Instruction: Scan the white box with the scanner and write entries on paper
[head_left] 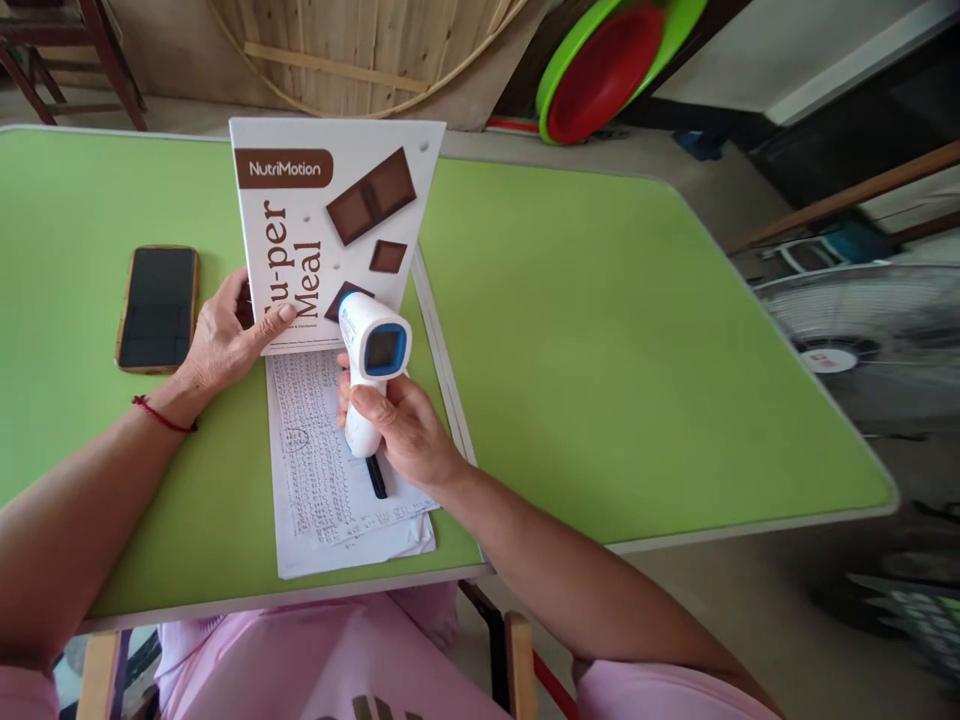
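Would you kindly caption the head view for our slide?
Left hand steadies an upright box while right hand aims a thermometer gun at it.

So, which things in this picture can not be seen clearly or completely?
- Head view: the box title is partly covered by the left hand.
- Head view: the writing on the papers is too small to read.
- Head view: the thermometer screen is dark; its handle is wrapped by the right hand.
- Head view: a black pen is mostly under that hand.
- Head view: the fan is blurred.
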